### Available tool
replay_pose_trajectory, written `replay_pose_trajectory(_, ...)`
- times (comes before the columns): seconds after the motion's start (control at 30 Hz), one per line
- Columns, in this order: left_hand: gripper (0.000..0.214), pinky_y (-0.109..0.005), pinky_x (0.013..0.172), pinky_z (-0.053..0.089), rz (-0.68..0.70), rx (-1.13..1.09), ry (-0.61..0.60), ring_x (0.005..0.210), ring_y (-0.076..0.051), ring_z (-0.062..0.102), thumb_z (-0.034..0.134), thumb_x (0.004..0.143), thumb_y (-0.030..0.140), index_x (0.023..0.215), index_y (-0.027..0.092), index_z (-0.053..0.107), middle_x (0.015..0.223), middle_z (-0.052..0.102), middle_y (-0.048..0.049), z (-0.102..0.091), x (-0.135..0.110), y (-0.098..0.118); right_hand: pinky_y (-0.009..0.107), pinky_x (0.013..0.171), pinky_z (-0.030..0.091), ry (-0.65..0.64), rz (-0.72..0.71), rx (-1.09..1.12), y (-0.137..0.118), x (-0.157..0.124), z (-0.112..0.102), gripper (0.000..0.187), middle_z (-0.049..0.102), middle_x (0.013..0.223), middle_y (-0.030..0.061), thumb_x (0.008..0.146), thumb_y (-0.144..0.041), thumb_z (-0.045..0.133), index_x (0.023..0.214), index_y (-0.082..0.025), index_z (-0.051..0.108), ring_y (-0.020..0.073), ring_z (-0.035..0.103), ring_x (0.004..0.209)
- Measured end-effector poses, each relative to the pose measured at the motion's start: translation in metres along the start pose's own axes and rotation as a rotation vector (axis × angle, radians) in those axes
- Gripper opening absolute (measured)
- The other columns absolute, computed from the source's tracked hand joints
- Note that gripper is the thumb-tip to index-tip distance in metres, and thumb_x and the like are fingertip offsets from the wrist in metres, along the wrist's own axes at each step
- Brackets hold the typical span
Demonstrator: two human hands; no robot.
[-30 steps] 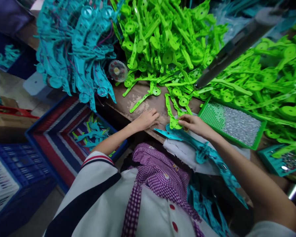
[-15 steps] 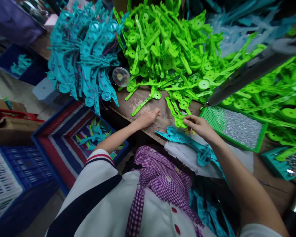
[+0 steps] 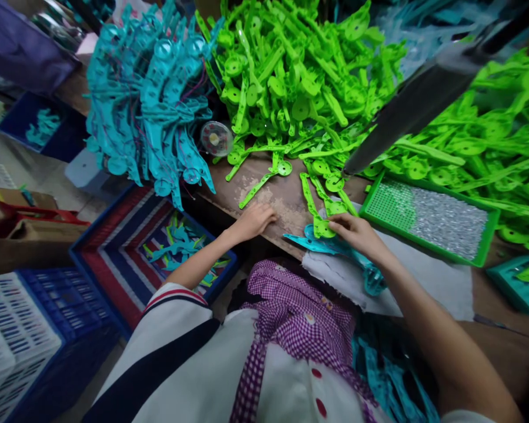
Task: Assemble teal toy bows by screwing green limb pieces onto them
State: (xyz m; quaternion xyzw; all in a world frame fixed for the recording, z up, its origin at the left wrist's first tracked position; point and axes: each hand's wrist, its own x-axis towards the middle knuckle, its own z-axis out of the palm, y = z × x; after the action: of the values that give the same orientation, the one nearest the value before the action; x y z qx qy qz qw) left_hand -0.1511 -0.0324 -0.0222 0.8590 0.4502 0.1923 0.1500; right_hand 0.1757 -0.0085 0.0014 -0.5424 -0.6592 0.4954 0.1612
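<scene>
My right hand (image 3: 357, 232) pinches the round end of a bright green plastic strap piece (image 3: 314, 207) at the near edge of the wooden bench (image 3: 286, 200). Just under it lies a teal strap piece (image 3: 321, 244) on a white cloth (image 3: 423, 276). My left hand (image 3: 253, 222) rests on the bench edge to the left, its fingers curled, with nothing seen in it. A big heap of green pieces (image 3: 300, 76) lies beyond both hands.
A bundle of teal pieces with wires (image 3: 150, 100) sits at the back left beside a small round spool (image 3: 216, 138). A green tray of small silver parts (image 3: 427, 217) lies to the right. A dark bar (image 3: 423, 94) crosses above. Blue crates (image 3: 127, 247) stand on the floor to the left.
My left hand has drawn back a little toward the bench edge. My right hand stays on the green piece, now over the teal piece. The view has shifted slightly.
</scene>
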Motion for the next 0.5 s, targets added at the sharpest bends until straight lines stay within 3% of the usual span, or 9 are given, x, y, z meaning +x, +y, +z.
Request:
replay_pose_trajectory(0.07, 0.023, -0.035, 0.085, 0.049, -0.02, -0.05, 0.082, 0.089, -0.019, 0.065, 0.046, 0.105, 0.029, 0.102, 0.015, 0.064, 0.093, 0.07, -0.008, -0.011, 0.018, 0.017, 0.033, 0.057, 0.053, 0.011, 0.008, -0.002, 0.001, 0.001, -0.003, 0.038, 0.074, 0.086, 0.0078, 0.084, -0.051, 0.062, 0.102, -0.018, 0.072, 0.0182, 0.062, 0.059)
replay_pose_trajectory(0.17, 0.021, -0.034, 0.088, 0.051, 0.028, -0.242, 0.144, 0.096, -0.019, 0.067, 0.049, 0.104, 0.031, 0.105, 0.018, 0.066, 0.096, 0.071, -0.0072, -0.028, 0.031, 0.06, 0.033, 0.057, 0.052, 0.037, 0.022, -0.008, 0.002, 0.004, -0.007, 0.037, 0.075, 0.083, 0.0063, 0.085, -0.05, 0.061, 0.101, -0.019, 0.071, 0.0175, 0.061, 0.055)
replay_pose_trajectory(0.23, 0.021, -0.031, 0.089, 0.053, 0.16, -0.457, -0.052, 0.096, -0.018, 0.068, 0.051, 0.104, 0.031, 0.102, 0.022, 0.069, 0.097, 0.072, -0.0058, -0.029, 0.017, 0.092, 0.033, 0.059, 0.052, 0.044, 0.01, -0.025, 0.0, 0.004, -0.006, 0.036, 0.075, 0.084, 0.0068, 0.086, -0.05, 0.059, 0.101, -0.019, 0.071, 0.0183, 0.063, 0.057)
replay_pose_trajectory(0.3, 0.016, -0.026, 0.087, 0.054, 0.366, -0.624, -0.378, 0.094, -0.015, 0.069, 0.059, 0.1, 0.033, 0.095, 0.025, 0.071, 0.095, 0.073, -0.0039, -0.017, -0.013, 0.116, 0.033, 0.061, 0.052, 0.034, -0.034, -0.087, -0.003, 0.002, -0.001, 0.035, 0.076, 0.086, 0.0079, 0.087, -0.049, 0.06, 0.1, -0.019, 0.072, 0.02, 0.064, 0.064)
replay_pose_trajectory(0.33, 0.015, -0.024, 0.083, 0.054, 0.378, -0.622, -0.443, 0.09, -0.015, 0.07, 0.062, 0.098, 0.034, 0.091, 0.025, 0.071, 0.092, 0.072, -0.0031, -0.008, -0.03, 0.123, 0.033, 0.063, 0.052, 0.031, -0.062, -0.131, -0.005, 0.001, 0.002, 0.034, 0.076, 0.087, 0.0084, 0.087, -0.048, 0.06, 0.099, -0.019, 0.072, 0.0207, 0.065, 0.067)
replay_pose_trajectory(0.4, 0.015, -0.025, 0.084, 0.055, 0.234, -0.534, -0.342, 0.09, -0.016, 0.069, 0.062, 0.098, 0.034, 0.095, 0.022, 0.071, 0.096, 0.072, -0.0042, 0.01, -0.06, 0.127, 0.033, 0.067, 0.05, 0.024, -0.105, -0.215, -0.007, 0.001, 0.009, 0.031, 0.076, 0.088, 0.0087, 0.088, -0.045, 0.059, 0.098, -0.019, 0.072, 0.0211, 0.065, 0.071)
replay_pose_trajectory(0.5, 0.018, -0.031, 0.094, 0.054, -0.034, -0.428, 0.024, 0.102, -0.018, 0.067, 0.06, 0.099, 0.032, 0.108, 0.02, 0.07, 0.106, 0.07, -0.0073, 0.028, -0.073, 0.117, 0.032, 0.067, 0.047, 0.021, -0.119, -0.264, -0.009, 0.004, 0.017, 0.027, 0.074, 0.084, 0.0071, 0.088, -0.042, 0.061, 0.098, -0.019, 0.071, 0.0197, 0.063, 0.069)
